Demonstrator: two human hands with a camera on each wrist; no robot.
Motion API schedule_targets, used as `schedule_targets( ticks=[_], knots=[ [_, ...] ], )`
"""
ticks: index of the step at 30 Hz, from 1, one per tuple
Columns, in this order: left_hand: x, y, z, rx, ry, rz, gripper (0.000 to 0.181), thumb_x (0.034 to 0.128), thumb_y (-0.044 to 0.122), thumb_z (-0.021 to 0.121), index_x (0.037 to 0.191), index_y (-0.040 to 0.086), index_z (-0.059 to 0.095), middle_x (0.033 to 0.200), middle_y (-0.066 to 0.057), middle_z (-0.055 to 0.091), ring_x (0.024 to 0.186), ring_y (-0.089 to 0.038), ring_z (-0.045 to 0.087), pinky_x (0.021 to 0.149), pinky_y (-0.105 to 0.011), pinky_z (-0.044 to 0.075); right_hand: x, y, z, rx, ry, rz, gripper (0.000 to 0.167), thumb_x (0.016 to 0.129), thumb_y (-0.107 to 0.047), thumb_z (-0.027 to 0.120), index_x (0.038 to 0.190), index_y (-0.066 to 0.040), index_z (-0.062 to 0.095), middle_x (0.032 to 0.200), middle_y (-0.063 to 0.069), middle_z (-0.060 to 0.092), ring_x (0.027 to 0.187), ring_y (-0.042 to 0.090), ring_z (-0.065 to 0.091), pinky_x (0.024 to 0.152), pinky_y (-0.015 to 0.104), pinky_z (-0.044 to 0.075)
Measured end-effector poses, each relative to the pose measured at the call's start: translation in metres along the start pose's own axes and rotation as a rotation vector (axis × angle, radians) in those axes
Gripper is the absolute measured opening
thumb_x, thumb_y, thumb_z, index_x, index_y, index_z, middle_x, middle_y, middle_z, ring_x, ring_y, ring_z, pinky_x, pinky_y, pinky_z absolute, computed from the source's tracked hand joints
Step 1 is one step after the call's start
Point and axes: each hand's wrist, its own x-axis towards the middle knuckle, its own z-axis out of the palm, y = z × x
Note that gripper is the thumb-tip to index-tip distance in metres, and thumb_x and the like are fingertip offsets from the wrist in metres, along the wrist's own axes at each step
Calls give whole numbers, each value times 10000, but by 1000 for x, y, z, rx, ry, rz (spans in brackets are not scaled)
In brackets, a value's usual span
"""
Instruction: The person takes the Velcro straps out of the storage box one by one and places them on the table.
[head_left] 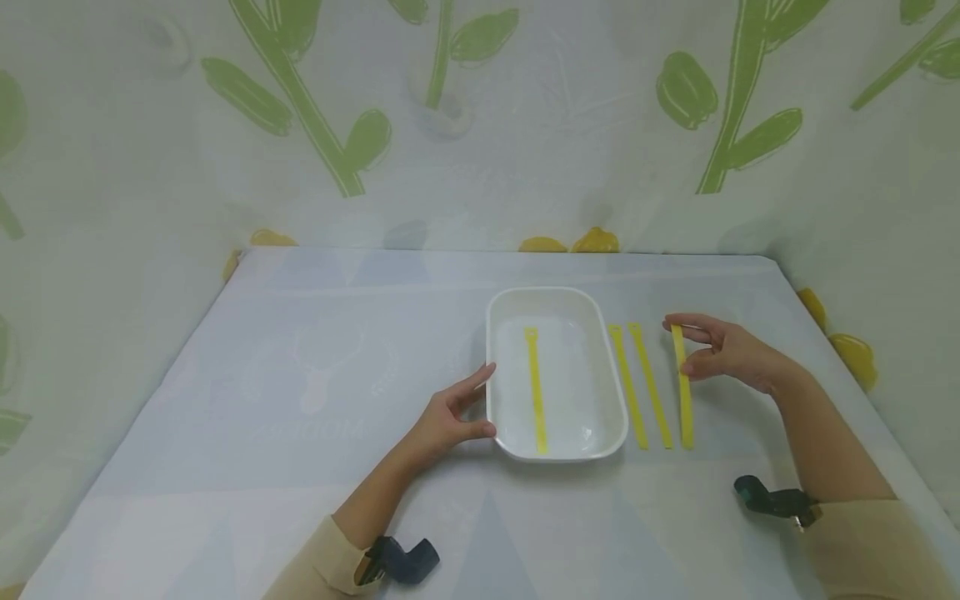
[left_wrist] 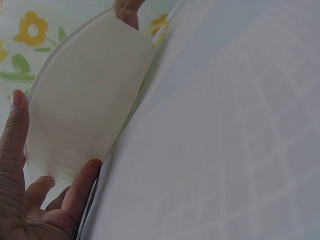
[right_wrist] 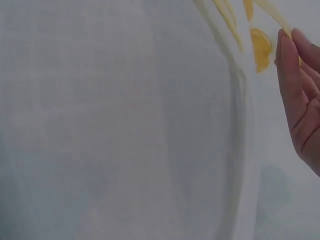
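A white tray [head_left: 577, 375] with a raised rim stands in the middle of the table, and one flat yellow strip [head_left: 536, 392] with a hollow head lies lengthwise inside it. My left hand [head_left: 448, 417] touches the tray's left side, thumb and fingers spread apart; the left wrist view shows them against the tray's outer wall [left_wrist: 92, 90]. To the right of the tray, my right hand [head_left: 731, 354] pinches another yellow strip [head_left: 686, 408] near its far end, which the fingers partly hide. Two more strips, one [head_left: 630, 387] closer to the tray and one [head_left: 652, 387] beside it, lie between tray and hand.
A pale patterned cloth covers the table [head_left: 315, 467]. Behind it and at both sides hangs a white curtain [head_left: 555, 150] printed with green leaves and yellow flowers. Dark wrist devices sit on the left sleeve [head_left: 322, 558] and the right sleeve [head_left: 870, 542].
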Motion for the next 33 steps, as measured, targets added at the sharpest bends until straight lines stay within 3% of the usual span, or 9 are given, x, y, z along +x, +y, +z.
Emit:
schedule_targets(
  ticks=[3,7,11,15,18,21,25,28,33],
  knots=[
    [1,-1,0,-1,1,-2,866,719,252,816,1461,235,369,1535,94,280,1406,-215,298,971,-327,458,3,8,2,6,3,-9,819,789,-98,747,1465,-50,287,1523,194,256,1038,57,629,829,152,485],
    [2,-2,0,5,-1,5,881,700,300,824,1456,241,377,1535,89,284,1402,-223,307,984,-329,448,8,16,3,-4,18,-26,805,793,-91,740,1458,-29,291,1517,224,251,910,94,660,820,131,482],
    [2,-2,0,6,-1,9,850,723,231,818,1454,242,381,1534,81,290,1400,-225,311,993,-329,441,13,20,4,-49,47,-32,818,784,-97,752,1455,-23,291,1510,244,248,794,127,647,780,121,475],
    [1,-1,0,1,-3,11,899,696,318,822,1463,202,366,1535,72,291,1404,-228,303,997,-312,436,14,21,6,-86,53,-45,840,772,-93,763,1458,-9,285,1504,256,253,756,126,613,740,138,462],
    [1,-1,0,-1,-9,15,973,649,412,822,1469,175,353,1536,68,290,1405,-228,299,996,-304,435,14,19,8,-103,54,-56,847,764,-81,767,1459,-5,288,1498,262,264,757,121,590,722,157,458],
    [1,-1,0,4,-7,14,951,657,392,824,1465,193,362,1535,72,291,1404,-224,303,999,-310,434,13,18,9,-148,67,-55,836,758,-82,771,1454,-15,312,1460,272,339,771,120,568,704,180,460],
    [0,0,0,16,1,6,869,706,278,822,1454,239,381,1531,87,295,1401,-209,309,1008,-327,427,14,18,11,-220,85,-53,820,760,-91,773,1447,-12,333,1156,251,566,784,122,545,682,196,465],
    [0,0,0,19,3,4,837,735,169,810,1452,242,385,1528,91,299,1399,-203,314,1013,-336,423,15,18,11,-239,96,-47,813,758,-91,778,1439,3,344,984,186,563,794,121,528,674,191,470],
    [0,0,-1,15,0,12,867,712,255,820,1457,215,377,1530,85,296,1398,-214,315,1015,-332,421,17,18,13,-271,117,-12,794,751,-125,794,1406,42,378,1133,206,515,899,171,520,711,154,470]
  ],
)
